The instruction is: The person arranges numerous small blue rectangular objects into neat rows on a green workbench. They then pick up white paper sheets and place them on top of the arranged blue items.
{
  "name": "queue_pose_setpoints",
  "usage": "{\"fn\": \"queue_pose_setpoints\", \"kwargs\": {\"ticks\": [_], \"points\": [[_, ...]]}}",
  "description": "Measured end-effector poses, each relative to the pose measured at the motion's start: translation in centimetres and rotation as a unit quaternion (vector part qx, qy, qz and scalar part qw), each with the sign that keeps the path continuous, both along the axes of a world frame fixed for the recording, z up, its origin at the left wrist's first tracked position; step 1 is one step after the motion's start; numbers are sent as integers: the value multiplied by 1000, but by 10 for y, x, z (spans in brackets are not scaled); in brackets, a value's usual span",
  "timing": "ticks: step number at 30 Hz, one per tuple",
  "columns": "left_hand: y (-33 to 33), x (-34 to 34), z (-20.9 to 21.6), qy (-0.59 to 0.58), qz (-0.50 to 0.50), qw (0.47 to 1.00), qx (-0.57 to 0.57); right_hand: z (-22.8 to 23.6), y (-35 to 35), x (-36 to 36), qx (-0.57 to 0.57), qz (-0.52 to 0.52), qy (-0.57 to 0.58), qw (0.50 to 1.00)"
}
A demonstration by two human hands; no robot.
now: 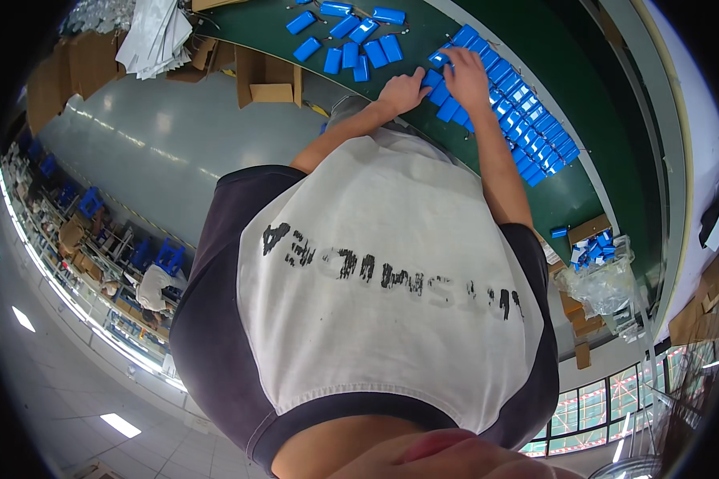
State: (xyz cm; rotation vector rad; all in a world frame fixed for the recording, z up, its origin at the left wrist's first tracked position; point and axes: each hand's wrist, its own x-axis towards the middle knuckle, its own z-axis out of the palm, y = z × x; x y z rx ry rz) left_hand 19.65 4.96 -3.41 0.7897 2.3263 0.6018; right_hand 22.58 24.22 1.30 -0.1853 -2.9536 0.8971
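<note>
Blue wrapped battery packs with thin wire ends lie in a dense block of rows (527, 120) on the green tabletop in front of me. My right hand (466, 78) is over the near-left edge of the block, fingers bent down and closed on a blue battery pack (438, 60). Just left of it, my left hand (405, 90) has thumb and fingers closed at the end of another battery pack (432, 78). Parts of both packs are hidden by my fingers. Farther left, several loose packs (350, 54) lie scattered at different angles.
At the right end of the green table (563, 203) stands a cardboard box (589, 230) of blue and white pieces, beside clear plastic bags (603, 279). An open carton (265, 80) stands on the floor to the left. White sheets (156, 36) hang at the far left. People work at benches beyond.
</note>
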Motion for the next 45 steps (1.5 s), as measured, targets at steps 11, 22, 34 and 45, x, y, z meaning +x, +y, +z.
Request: {"fn": "queue_pose_setpoints", "kwargs": {"ticks": [11, 22, 34, 45], "points": [[-31, -48, 46, 226, 53, 973, 19, -4, -7, -4, 113, 178, -67, 975], [-48, -57, 32, 98, 98, 990, 24, -21, -65, -63, 112, 241, -50, 963], [4, -76, 20, 102, -74, 983, 133, -12, 33, -82, 102, -44, -18, 994], [13, -88, 19, 89, -124, 951, 268, -46, 53, -63, 53, -5, -70, 996]]}}
